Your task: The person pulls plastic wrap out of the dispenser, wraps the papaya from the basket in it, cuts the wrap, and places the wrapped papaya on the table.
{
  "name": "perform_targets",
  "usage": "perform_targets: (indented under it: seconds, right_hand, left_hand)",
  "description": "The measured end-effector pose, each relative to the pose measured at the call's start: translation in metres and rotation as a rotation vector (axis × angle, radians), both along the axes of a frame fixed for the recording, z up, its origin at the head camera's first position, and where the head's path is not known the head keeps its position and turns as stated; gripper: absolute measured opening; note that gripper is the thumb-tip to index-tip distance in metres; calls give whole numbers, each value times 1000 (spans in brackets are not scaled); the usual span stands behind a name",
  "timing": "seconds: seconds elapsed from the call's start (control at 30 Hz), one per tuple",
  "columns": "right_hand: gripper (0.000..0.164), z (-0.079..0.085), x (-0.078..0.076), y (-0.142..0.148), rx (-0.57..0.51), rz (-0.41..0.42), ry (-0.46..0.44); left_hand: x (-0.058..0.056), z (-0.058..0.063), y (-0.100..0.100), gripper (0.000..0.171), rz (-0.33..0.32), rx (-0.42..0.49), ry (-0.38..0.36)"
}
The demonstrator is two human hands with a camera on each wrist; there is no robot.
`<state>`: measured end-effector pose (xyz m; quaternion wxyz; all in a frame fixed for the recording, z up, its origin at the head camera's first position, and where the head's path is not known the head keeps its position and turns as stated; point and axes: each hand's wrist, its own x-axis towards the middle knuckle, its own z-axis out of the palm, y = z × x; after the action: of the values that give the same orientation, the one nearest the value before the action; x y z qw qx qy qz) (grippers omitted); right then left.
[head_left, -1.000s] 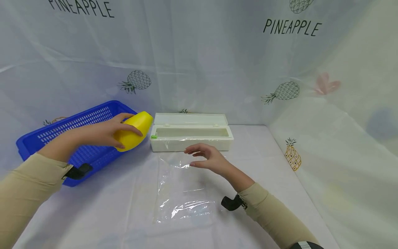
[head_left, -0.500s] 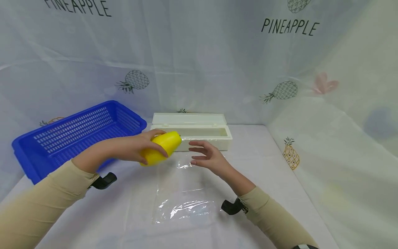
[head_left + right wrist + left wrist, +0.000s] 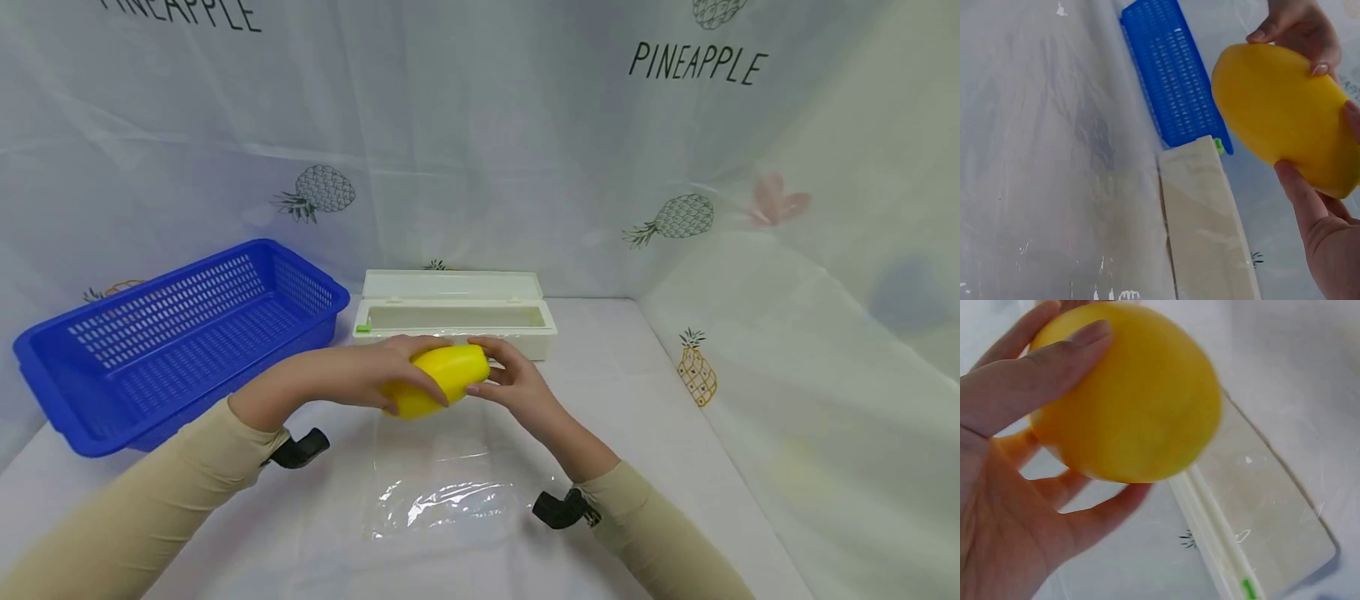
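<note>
A smooth yellow fruit (image 3: 452, 373), long and mango-like, is held crosswise in front of the white film dispenser box (image 3: 453, 286). My left hand (image 3: 367, 372) grips its thicker left end, thumb on the near side and fingers spread round the far side. At the narrower right end, my right hand (image 3: 525, 390) has its thumb and fingertips on opposite sides, as the right wrist view (image 3: 1329, 231) also shows. A sheet of clear plastic film (image 3: 442, 500) lies on the table below, running from the box toward me.
A blue perforated basket (image 3: 172, 333) sits at the left, close to the box. The box's lid is up, with a green piece (image 3: 363, 328) at its left front. Patterned cloth (image 3: 480, 150) hangs behind and along the right side.
My left hand has carried the yellow fruit rightward from the basket's right end to over the plastic film. My right hand, earlier apart from it, now holds its right end.
</note>
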<state>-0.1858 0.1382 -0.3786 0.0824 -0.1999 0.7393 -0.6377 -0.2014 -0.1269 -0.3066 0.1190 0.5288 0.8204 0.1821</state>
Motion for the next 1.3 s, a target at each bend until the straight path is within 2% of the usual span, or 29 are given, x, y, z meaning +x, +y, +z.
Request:
perform_targets:
  seconds: [0.2, 0.3, 0.37, 0.43, 0.57, 0.67, 0.8, 1.03, 1.17, 1.3]
  right_hand:
    - [57, 2, 4, 7, -80, -44, 44]
    - [59, 2, 6, 12, -117, -71, 55]
    - [60, 2, 7, 16, -141, -89, 51]
    - [60, 1, 8, 19, -164, -108, 45]
    - [59, -2, 7, 26, -205, -135, 30]
    - [58, -7, 2, 30, -229, -126, -1]
    - [60, -14, -5, 36, -206, -111, -56]
    - [59, -32, -17, 46, -73, -100, -109]
    - [59, -42, -22, 49, -2, -99, -144]
    - [58, -51, -24, 50, 97, -144, -161]
  left_hand:
    - [-3, -10, -2, 61, 49, 170, -39]
    - [-3, -18, 0, 63, 110, 279, -53]
    - [-2, -25, 2, 64, 180, 342, -59]
    - [0, -32, 5, 65, 282, 413, -97]
    - [3, -45, 11, 66, 485, 570, -224]
    - [6, -51, 16, 66, 586, 651, -297]
    - [9, -59, 22, 65, 662, 657, -331]
    - [8, -80, 30, 63, 705, 644, -367]
    - [6, -90, 33, 61, 743, 601, -364]
    - [3, -98, 36, 60, 784, 537, -363]
